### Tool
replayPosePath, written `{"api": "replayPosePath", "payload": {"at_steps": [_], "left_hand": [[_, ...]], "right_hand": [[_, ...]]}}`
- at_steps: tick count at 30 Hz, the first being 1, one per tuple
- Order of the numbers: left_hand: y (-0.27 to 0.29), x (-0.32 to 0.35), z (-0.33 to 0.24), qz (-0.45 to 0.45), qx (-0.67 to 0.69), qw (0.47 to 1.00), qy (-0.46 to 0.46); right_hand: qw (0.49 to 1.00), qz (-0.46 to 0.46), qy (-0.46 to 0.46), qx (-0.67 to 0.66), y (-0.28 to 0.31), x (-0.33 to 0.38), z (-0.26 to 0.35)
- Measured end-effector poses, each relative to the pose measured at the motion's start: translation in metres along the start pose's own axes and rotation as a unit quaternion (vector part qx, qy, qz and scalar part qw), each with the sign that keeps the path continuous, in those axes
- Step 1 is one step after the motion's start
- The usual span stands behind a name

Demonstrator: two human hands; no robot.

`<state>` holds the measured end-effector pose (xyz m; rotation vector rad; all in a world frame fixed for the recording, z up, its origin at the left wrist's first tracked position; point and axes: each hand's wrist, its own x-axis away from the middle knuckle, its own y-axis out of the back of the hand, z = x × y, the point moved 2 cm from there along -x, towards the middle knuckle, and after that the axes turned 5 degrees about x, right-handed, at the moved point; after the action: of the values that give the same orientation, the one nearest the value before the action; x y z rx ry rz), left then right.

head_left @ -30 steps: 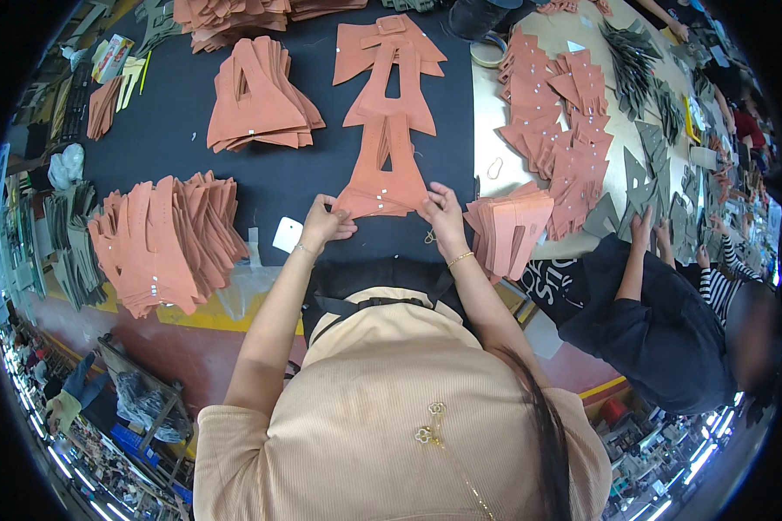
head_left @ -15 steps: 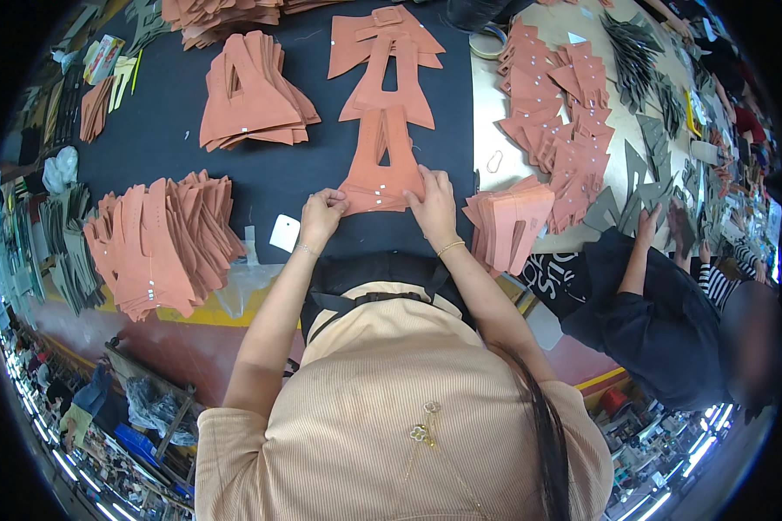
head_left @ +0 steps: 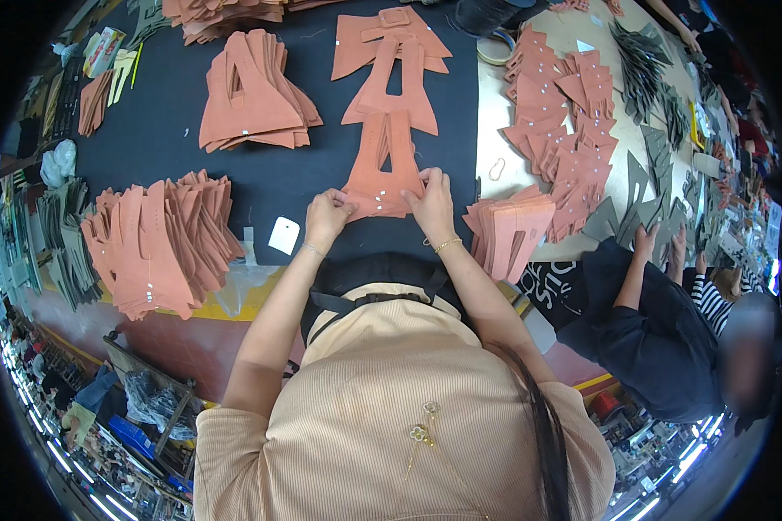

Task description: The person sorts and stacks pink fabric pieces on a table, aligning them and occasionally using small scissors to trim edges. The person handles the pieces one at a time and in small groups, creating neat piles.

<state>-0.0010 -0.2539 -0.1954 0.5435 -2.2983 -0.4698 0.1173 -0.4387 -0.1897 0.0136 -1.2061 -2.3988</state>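
A small layered set of salmon-orange flat cut pieces (head_left: 375,184), flared at the bottom with a long slot, lies before me on a dark table surface (head_left: 278,187). My left hand (head_left: 328,219) pinches its lower left corner, fingers closed. On the lower right corner, my right hand (head_left: 434,208) grips the edge between thumb and fingers. White marks dot the pieces near the bottom edge. Just beyond, and partly under the set's top, lies another slotted salmon piece (head_left: 417,108). Farther off are wider salmon pieces with a buckle-like square (head_left: 394,17).
Piles of similar salmon pieces stand at left (head_left: 256,108), near left (head_left: 161,247) and right (head_left: 508,227). More salmon pieces (head_left: 573,143) spread over a pale surface. A tape roll (head_left: 495,48) and a white card (head_left: 283,234) lie nearby. A co-worker in dark clothes (head_left: 643,321) handles grey-green pieces.
The view has shifted slightly. Both hands stay at the lower corners of the salmon pieces, with only small finger movement. The co-worker's hands have moved a little.
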Motion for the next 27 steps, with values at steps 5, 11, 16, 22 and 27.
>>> {"api": "replayPosePath", "payload": {"at_steps": [5,11,16,22,27], "left_hand": [[-0.002,-0.007,0.002,0.029,0.066,0.996,0.059],[-0.004,-0.014,0.015,0.036,0.139,0.988,0.056],[-0.003,-0.019,0.021,0.021,0.133,0.99,0.048],[0.003,-0.018,0.012,0.022,0.133,0.99,0.034],[0.009,-0.02,-0.003,0.004,0.134,0.989,0.056]], "right_hand": [[1.0,0.005,-0.012,-0.009,0.003,-0.006,0.01],[0.995,0.04,0.09,0.0,0.036,-0.023,0.028],[0.98,0.056,0.042,-0.186,0.05,-0.07,0.017],[0.996,-0.004,-0.022,0.089,0.047,-0.097,-0.024],[0.985,-0.061,0.025,0.158,0.039,-0.087,-0.025]]}}
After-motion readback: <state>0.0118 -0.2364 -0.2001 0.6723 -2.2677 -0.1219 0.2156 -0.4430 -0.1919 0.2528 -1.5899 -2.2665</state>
